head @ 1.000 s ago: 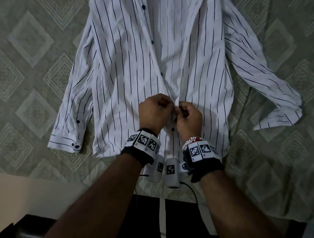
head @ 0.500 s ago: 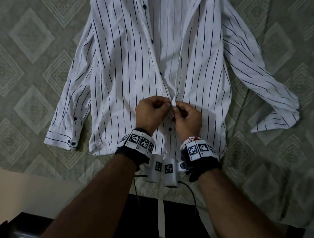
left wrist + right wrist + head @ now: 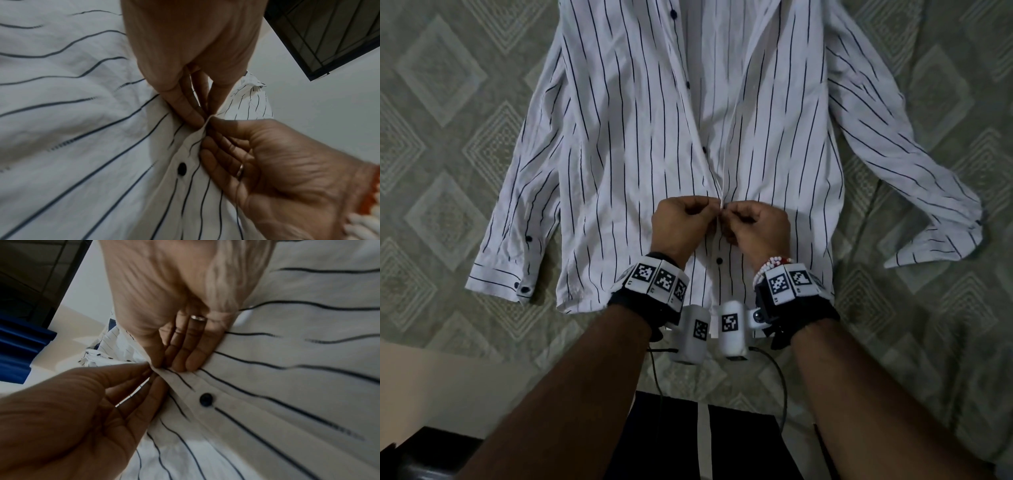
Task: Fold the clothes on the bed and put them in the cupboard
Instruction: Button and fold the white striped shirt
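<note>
A white shirt [image 3: 619, 154] with dark pinstripes lies front up on the bed, sleeves spread, its front parted higher up. My left hand [image 3: 709, 214] and right hand [image 3: 732, 219] meet at the front placket, low on the shirt. Each pinches a fabric edge between thumb and fingertips. In the left wrist view the left hand's fingers [image 3: 185, 107] nip a raised fold against the right hand [image 3: 257, 154]. A fastened dark button [image 3: 719, 261] sits just below the pinch, also visible as the button [image 3: 206, 399] in the right wrist view. Whatever is between the fingertips is hidden.
A green bedspread [image 3: 448, 212] with a diamond pattern lies under the shirt. Its near edge runs by my forearms, with pale floor [image 3: 431, 377] at lower left. The left cuff [image 3: 496, 281] and right cuff [image 3: 945, 246] lie flat. A barred window [image 3: 329, 32] shows beyond.
Both hands stay at the same spot on the placket, and their fingertips have drawn closer together on the fabric edge. The shirt itself has not shifted.
</note>
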